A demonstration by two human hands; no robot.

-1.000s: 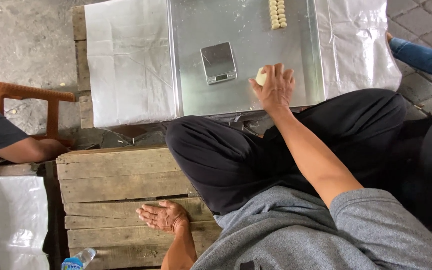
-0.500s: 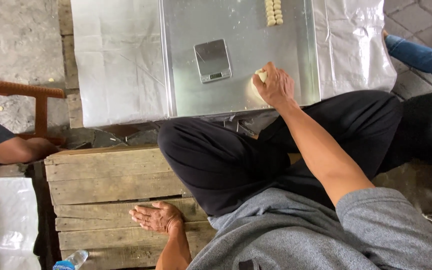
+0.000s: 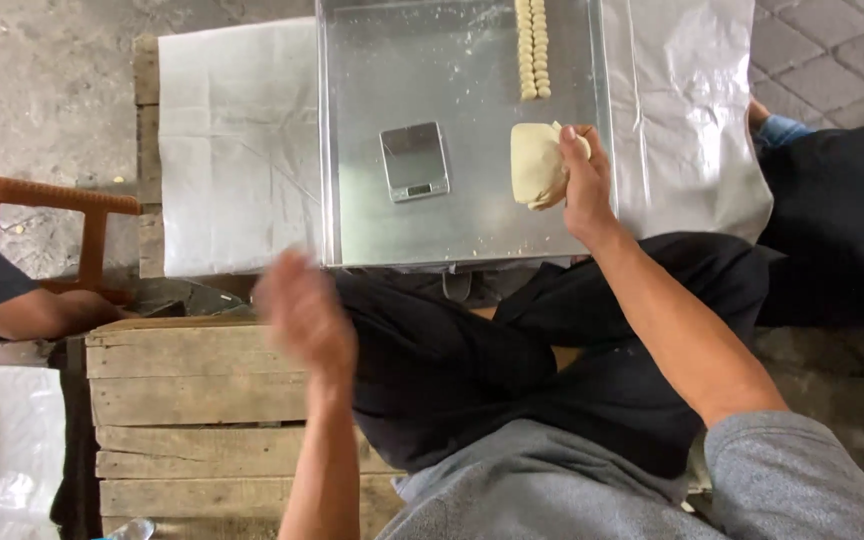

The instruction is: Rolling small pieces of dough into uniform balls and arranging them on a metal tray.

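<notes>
My right hand (image 3: pixel 584 182) grips a pale lump of dough (image 3: pixel 535 163) and holds it just above the metal tray (image 3: pixel 372 70). A small grey digital scale (image 3: pixel 415 161) lies on the tray to the left of the dough. Two rows of small dough pieces (image 3: pixel 532 48) line the far part of the tray. My left hand (image 3: pixel 302 312) is blurred in mid-air over my black-trousered knee, near the tray's front edge, with nothing seen in it.
White plastic sheets (image 3: pixel 237 150) lie under and beside the tray. A wooden crate (image 3: pixel 192 400) stands at my left. Another person's arm (image 3: pixel 27 312) and an orange chair (image 3: pixel 42 215) are at far left. A further person in black sits at right.
My left hand has lifted off the wooden crate and swung up toward the tray. My right hand now holds a bigger lump of dough, raised off the tray.
</notes>
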